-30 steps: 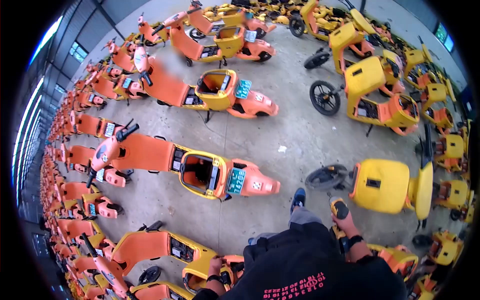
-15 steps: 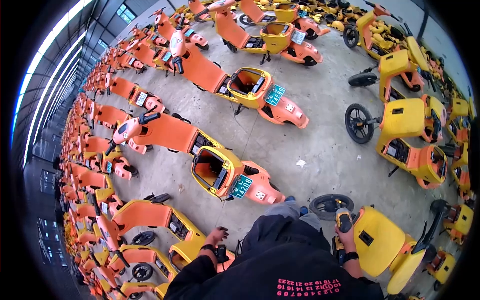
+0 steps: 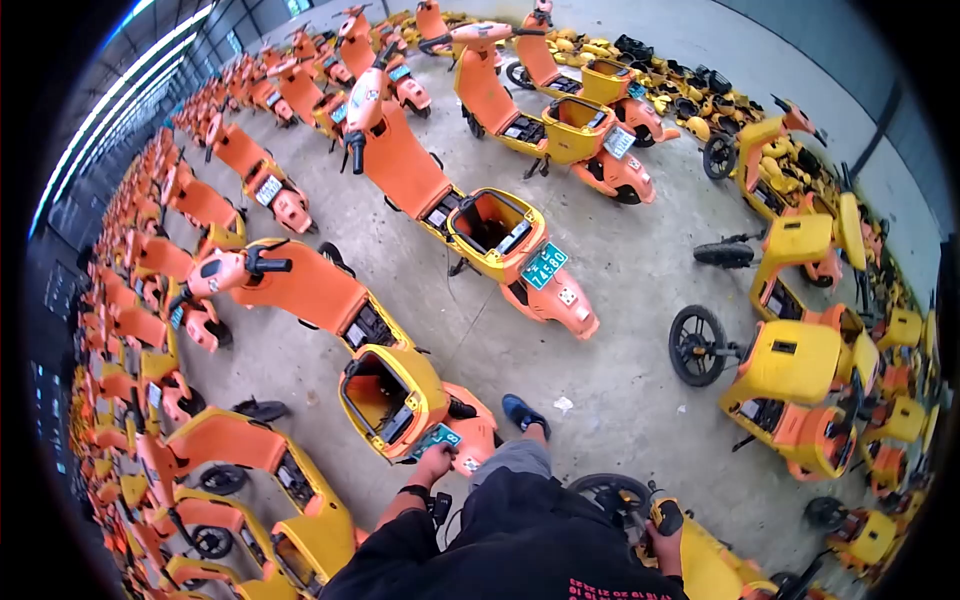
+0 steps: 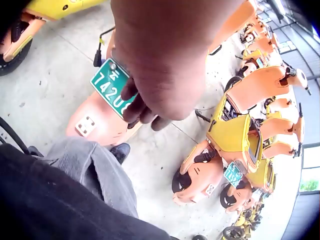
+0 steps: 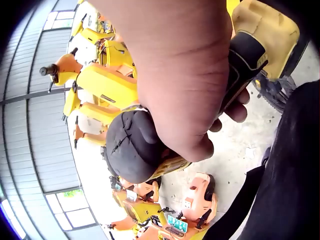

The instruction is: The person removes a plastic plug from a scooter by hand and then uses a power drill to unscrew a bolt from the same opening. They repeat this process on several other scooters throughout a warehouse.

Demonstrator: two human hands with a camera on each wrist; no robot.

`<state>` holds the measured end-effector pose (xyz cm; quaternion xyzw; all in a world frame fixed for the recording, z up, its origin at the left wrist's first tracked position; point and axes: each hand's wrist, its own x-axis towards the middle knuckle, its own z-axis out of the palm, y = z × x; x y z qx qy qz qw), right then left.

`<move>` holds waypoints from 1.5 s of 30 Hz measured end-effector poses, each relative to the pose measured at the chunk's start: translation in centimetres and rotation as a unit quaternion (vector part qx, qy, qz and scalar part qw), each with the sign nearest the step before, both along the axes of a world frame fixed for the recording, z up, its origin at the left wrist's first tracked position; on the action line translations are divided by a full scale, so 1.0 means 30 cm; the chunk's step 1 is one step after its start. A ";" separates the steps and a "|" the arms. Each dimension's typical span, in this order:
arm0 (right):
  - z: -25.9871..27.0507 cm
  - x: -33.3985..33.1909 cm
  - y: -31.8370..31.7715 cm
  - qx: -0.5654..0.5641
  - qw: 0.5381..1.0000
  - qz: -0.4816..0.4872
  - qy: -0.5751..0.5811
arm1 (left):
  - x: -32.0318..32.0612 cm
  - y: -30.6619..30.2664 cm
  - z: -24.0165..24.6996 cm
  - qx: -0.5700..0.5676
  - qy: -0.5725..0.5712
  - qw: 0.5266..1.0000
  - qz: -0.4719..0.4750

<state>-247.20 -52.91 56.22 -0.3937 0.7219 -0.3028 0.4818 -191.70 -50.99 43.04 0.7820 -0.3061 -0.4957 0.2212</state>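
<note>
In the head view my left hand (image 3: 434,464) is at the green licence plate (image 3: 440,437) on the tail of an orange and yellow scooter (image 3: 420,395). The left wrist view shows the hand (image 4: 162,60) with curled fingers over the right edge of the plate (image 4: 106,84); its thumb is hidden. My right hand (image 3: 664,548) grips a yellow and black power tool (image 3: 662,510), held low beside my body. In the right wrist view, fingers of the hand (image 5: 180,75) wrap the tool's dark handle, with its rounded black end (image 5: 131,147) below.
An open yellow compartment (image 3: 378,395) lies in front of the plate. Another scooter (image 3: 495,235) stands beyond it. Yellow scooters (image 3: 790,360) stand on the right, and a wheel (image 3: 612,492) is close to my legs. Bare concrete (image 3: 600,300) runs between the rows.
My left hand has moved from free air to the plate. The view has shifted, bringing the scooter's tail close to my legs. The tool is still in my right hand.
</note>
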 end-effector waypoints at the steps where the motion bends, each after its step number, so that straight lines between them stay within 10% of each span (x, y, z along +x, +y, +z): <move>1: 0.001 0.001 -0.074 0.001 1.000 0.010 0.008 | 0.002 -0.048 -0.020 -0.051 -0.001 0.998 0.033; 10: -0.048 0.375 -0.957 0.119 0.941 0.315 0.032 | 0.134 -0.326 -0.024 -0.152 0.055 0.948 0.273; 15: 0.072 0.948 -1.382 -0.102 0.827 0.554 0.007 | 0.249 -0.379 0.069 -0.142 -0.007 0.924 0.354; 21: 0.198 1.612 -1.647 -0.050 0.686 0.718 -0.104 | 0.274 -0.502 0.084 -0.107 0.030 0.902 0.417; 26: -0.035 2.055 -1.722 -0.021 0.552 0.821 -0.144 | 0.299 -0.711 -0.024 -0.043 -0.014 0.941 0.335; 30: -0.267 2.244 -1.671 0.117 0.568 0.807 -0.111 | 0.318 -0.747 -0.302 0.038 -0.032 0.971 0.234; 33: -0.573 2.236 -1.601 0.102 0.632 0.763 -0.089 | 0.387 -0.780 -0.584 0.063 -0.029 0.934 0.350; 36: -0.758 2.223 -1.568 0.226 0.719 0.642 -0.143 | 0.560 -0.867 -0.781 0.013 0.216 0.743 0.633; 45: -1.361 2.350 -1.560 0.415 0.769 0.428 -0.231 | 0.807 -1.042 -1.427 -0.099 0.237 0.534 0.806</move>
